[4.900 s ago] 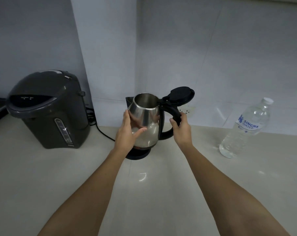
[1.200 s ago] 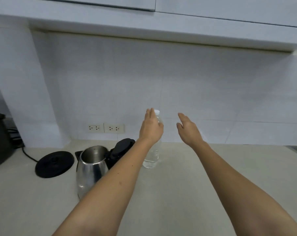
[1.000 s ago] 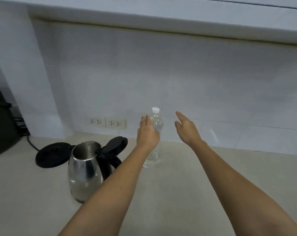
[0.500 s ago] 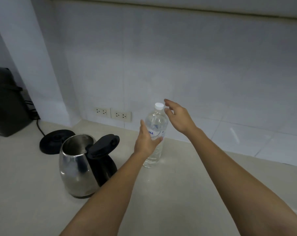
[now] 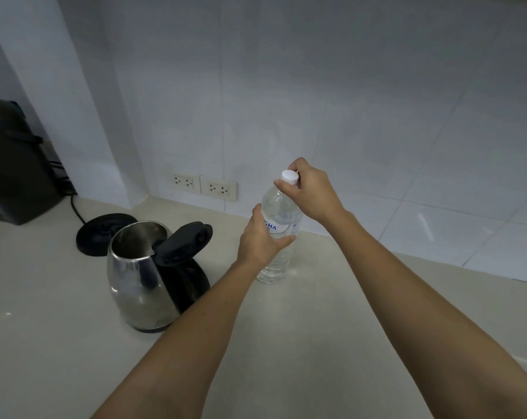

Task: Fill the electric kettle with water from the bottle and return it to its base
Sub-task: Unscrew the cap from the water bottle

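My left grip (image 5: 260, 241) is wrapped round the middle of the water bottle (image 5: 281, 207), which stands upright on the table (image 5: 331, 343) near the wall (image 5: 346, 101). My right grip (image 5: 313, 193) pinches its white cap (image 5: 288, 177), fingers curled on it. The steel kettle (image 5: 135, 285) sits on the table left of the bottle, near it but not touching, lid (image 5: 182, 241) flipped up, off its black base (image 5: 99, 231) just behind it.

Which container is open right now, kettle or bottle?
The steel kettle: its black lid is flipped up. The bottle has its white cap on, pinched by the right hand.
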`<state>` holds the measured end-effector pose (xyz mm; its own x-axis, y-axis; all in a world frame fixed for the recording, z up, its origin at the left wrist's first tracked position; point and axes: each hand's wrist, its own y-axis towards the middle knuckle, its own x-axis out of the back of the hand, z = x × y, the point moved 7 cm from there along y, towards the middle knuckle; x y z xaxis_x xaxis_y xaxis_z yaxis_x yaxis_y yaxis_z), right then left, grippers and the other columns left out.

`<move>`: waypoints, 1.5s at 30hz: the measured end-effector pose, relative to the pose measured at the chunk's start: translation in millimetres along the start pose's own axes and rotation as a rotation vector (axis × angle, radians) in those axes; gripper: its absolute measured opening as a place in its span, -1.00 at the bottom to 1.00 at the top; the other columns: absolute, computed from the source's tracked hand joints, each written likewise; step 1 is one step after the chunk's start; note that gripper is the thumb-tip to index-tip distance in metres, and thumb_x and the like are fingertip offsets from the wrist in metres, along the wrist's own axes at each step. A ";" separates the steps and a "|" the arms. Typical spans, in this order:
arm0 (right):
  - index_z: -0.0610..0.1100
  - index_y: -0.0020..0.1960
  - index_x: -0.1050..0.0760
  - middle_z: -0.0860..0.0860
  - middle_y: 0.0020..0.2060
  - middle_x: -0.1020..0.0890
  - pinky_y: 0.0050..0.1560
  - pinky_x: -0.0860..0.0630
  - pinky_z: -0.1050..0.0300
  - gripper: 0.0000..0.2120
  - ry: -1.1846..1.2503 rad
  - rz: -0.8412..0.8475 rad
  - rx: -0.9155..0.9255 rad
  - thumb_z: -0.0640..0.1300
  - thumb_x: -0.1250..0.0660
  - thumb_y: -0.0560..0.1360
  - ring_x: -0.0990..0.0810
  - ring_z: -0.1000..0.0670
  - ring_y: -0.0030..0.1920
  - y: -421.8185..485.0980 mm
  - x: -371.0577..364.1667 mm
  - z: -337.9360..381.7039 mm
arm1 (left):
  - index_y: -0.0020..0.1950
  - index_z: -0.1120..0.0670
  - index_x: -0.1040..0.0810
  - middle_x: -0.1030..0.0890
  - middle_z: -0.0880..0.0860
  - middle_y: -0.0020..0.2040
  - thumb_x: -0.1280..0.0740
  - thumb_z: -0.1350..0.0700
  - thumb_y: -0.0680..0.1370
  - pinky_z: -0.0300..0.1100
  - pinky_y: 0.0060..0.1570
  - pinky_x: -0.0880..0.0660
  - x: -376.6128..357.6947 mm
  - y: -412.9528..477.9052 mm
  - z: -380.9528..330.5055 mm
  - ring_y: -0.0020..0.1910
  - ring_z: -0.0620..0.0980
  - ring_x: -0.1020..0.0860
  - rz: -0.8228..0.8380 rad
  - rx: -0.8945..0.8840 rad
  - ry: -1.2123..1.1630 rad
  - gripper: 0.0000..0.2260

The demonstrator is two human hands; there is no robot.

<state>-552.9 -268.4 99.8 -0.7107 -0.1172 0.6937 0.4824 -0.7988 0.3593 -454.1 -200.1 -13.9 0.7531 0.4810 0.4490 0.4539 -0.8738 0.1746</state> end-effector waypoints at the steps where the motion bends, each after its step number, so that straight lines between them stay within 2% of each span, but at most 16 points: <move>1: -0.09 -0.06 -0.35 0.01 -0.24 -0.52 -0.29 -0.39 0.15 -0.73 0.018 -0.014 -0.007 0.06 -0.35 0.47 -0.47 0.01 -0.28 -2.4 -0.3 1.0 | 0.40 0.02 -0.27 -0.54 -0.03 0.22 -0.57 -0.08 0.33 -0.23 -0.04 -0.39 1.2 -2.0 -1.3 0.14 -0.01 -0.54 -0.001 -0.009 0.013 -0.25; 9: -0.09 -0.12 -0.33 0.04 -0.31 -0.50 -0.29 -0.42 0.07 -0.77 0.091 -0.113 -0.059 -0.01 -0.35 0.42 -0.47 -0.01 -0.31 -35.6 11.1 13.0 | 0.35 0.07 -0.28 -0.57 0.02 0.15 -0.57 -0.12 0.30 -0.20 -0.11 -0.41 10.4 -28.6 -13.0 0.06 0.04 -0.56 0.039 -0.047 0.121 -0.24; 12: -0.08 -0.15 -0.33 0.09 -0.36 -0.48 -0.34 -0.38 0.11 -0.77 0.050 -0.168 -0.064 0.00 -0.35 0.38 -0.45 0.02 -0.35 -51.3 21.7 24.6 | 0.31 0.07 -0.30 -0.57 -0.02 0.11 -0.56 -0.15 0.29 -0.21 -0.13 -0.40 15.1 -45.3 -21.5 0.02 0.01 -0.57 0.087 -0.109 0.118 -0.27; 19: -0.05 -0.24 -0.32 0.10 -0.39 -0.45 -0.41 -0.32 0.16 -0.76 -0.033 -0.226 -0.081 0.03 -0.35 0.29 -0.42 0.08 -0.38 -93.4 33.9 67.1 | 0.29 0.07 -0.29 -0.57 -0.03 0.12 -0.53 -0.16 0.31 -0.05 0.05 -0.52 36.8 -91.4 -32.4 0.07 0.02 -0.57 0.246 -0.188 0.038 -0.30; 27: -0.03 -0.26 -0.33 0.11 -0.41 -0.45 -0.42 -0.33 0.17 -0.76 -0.050 -0.334 -0.183 0.04 -0.36 0.29 -0.41 0.08 -0.40 -153.6 26.3 109.4 | 0.31 0.03 -0.29 -0.56 -0.06 0.15 -0.52 -0.19 0.28 -0.06 0.04 -0.52 79.4 -142.8 -25.8 0.09 0.00 -0.57 0.365 -0.263 -0.006 -0.27; 30: -0.01 -0.26 -0.32 0.11 -0.40 -0.46 -0.41 -0.34 0.16 -0.76 -0.059 -0.346 -0.202 0.05 -0.36 0.29 -0.42 0.09 -0.40 -173.8 15.5 128.4 | 0.30 0.03 -0.30 -0.57 -0.06 0.13 -0.51 -0.22 0.25 -0.06 0.02 -0.53 96.8 -159.8 -17.8 0.06 0.00 -0.57 0.390 -0.276 -0.023 -0.25; 36: -0.03 -0.25 -0.32 0.11 -0.39 -0.46 -0.40 -0.35 0.14 -0.75 -0.076 -0.341 -0.233 0.04 -0.36 0.31 -0.42 0.08 -0.39 -201.7 -6.6 154.9 | 0.29 0.05 -0.31 -0.57 -0.07 0.07 -0.54 -0.17 0.27 -0.23 -0.14 -0.46 123.5 -186.5 1.5 -0.01 -0.08 -0.57 0.422 -0.278 -0.048 -0.27; 39: -0.04 -0.24 -0.32 0.10 -0.39 -0.46 -0.39 -0.34 0.15 -0.75 -0.081 -0.324 -0.242 0.04 -0.37 0.33 -0.42 0.07 -0.39 -208.8 -15.6 162.6 | 0.31 0.07 -0.31 -0.56 -0.05 0.10 -0.55 -0.14 0.29 -0.18 -0.09 -0.49 133.4 -192.5 7.9 0.02 -0.06 -0.56 0.424 -0.295 -0.031 -0.28; 43: -0.03 -0.24 -0.31 0.08 -0.40 -0.46 -0.38 -0.34 0.13 -0.74 -0.083 -0.277 -0.233 0.03 -0.38 0.35 -0.41 0.05 -0.39 -210.6 -23.1 166.7 | 0.40 0.09 -0.27 -0.51 -0.03 0.20 -0.56 -0.10 0.31 -0.05 0.07 -0.53 139.4 -196.0 13.6 0.13 -0.02 -0.53 0.425 -0.298 -0.026 -0.22; 45: -0.04 -0.23 -0.32 0.07 -0.39 -0.47 -0.37 -0.34 0.13 -0.74 -0.095 -0.237 -0.216 0.03 -0.39 0.37 -0.42 0.03 -0.37 -210.0 -28.5 167.2 | 0.42 0.09 -0.26 -0.50 -0.02 0.23 -0.56 -0.09 0.33 -0.08 0.08 -0.52 139.5 -197.2 18.6 0.16 -0.02 -0.52 0.412 -0.288 -0.030 -0.21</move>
<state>-548.3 1.3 108.9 -0.7345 0.1340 0.6652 0.1828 -0.9050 0.3841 -429.7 40.6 -2.0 0.8571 0.0896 0.5073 -0.0311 -0.9740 0.2245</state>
